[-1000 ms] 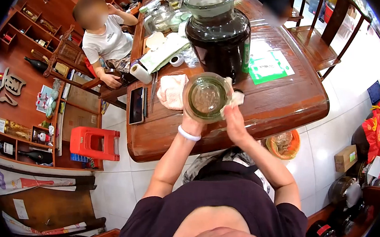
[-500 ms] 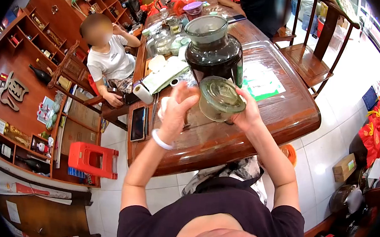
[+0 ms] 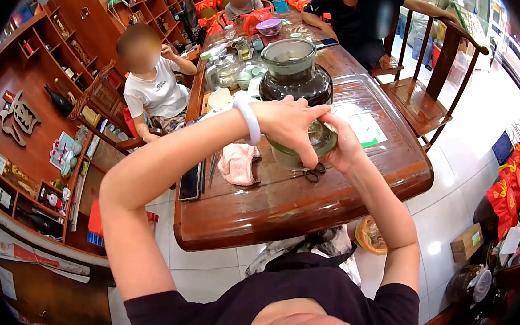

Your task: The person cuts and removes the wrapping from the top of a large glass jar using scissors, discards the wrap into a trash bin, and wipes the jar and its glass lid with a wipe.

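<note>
Both my hands are around a round, hollow, greenish glass lid (image 3: 321, 137), held in front of the big jar. My left hand (image 3: 291, 123) reaches across its top, thumb toward me and fingers on the far side; a white bangle (image 3: 247, 119) circles that wrist. My right hand (image 3: 343, 146) grips the lid's right edge. Just behind stands the large glass jar (image 3: 298, 82), dark inside, its wide mouth uncovered; my left hand hides its lower part. A pair of scissors (image 3: 315, 172) shows its dark handles below the lid. Left of the lid lies a pink cloth (image 3: 238, 164).
The glossy wooden table (image 3: 255, 221) carries a phone (image 3: 190, 182) at left, a green-and-white sheet (image 3: 365, 129) and several glass tea vessels farther back. A seated person (image 3: 158, 88) is at left, another (image 3: 356, 13) at far right. A wooden chair (image 3: 421, 90) stands at right.
My left hand has moved right, from beside the lid onto its top, with the elbow swinging outward. The pink cloth and scissors now show more plainly. My right hand still holds the lid.
</note>
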Available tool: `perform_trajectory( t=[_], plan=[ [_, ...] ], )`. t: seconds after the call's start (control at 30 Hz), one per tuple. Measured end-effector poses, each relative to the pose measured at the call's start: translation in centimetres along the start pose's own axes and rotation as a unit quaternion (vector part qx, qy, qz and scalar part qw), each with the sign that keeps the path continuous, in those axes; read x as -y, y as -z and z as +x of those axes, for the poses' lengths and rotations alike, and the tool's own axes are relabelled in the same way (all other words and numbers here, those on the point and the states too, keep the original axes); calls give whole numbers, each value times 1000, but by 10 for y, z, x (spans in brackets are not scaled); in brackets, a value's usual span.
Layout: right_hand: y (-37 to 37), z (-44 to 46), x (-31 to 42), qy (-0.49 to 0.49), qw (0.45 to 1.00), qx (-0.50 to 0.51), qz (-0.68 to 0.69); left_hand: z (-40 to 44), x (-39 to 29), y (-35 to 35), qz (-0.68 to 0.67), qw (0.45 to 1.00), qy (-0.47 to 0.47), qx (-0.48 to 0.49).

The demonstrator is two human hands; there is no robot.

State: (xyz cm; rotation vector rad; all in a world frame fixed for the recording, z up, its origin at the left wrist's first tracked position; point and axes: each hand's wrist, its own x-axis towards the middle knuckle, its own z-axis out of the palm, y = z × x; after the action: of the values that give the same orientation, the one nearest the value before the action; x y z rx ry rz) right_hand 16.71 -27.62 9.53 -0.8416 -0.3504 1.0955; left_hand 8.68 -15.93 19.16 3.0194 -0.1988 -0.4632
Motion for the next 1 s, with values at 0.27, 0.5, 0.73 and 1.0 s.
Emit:
perform_trajectory(
  t=[0.27,0.5,0.73,1.0],
  plan=[
    [-23,12,26,116,981,19,-153,-23,7,4,-105,978,47,-173],
    [-41,20,15,565,589,-115,-566,-44,24,18,-388,887,49,-245],
    [-47,0,-14,662,420,-91,-614,-51,44,-13,-663,713,-8,-227],
    [-7,-11,-55,669,551,87,-492,-60,80,19,-717,656,-11,-236]
  ],
)
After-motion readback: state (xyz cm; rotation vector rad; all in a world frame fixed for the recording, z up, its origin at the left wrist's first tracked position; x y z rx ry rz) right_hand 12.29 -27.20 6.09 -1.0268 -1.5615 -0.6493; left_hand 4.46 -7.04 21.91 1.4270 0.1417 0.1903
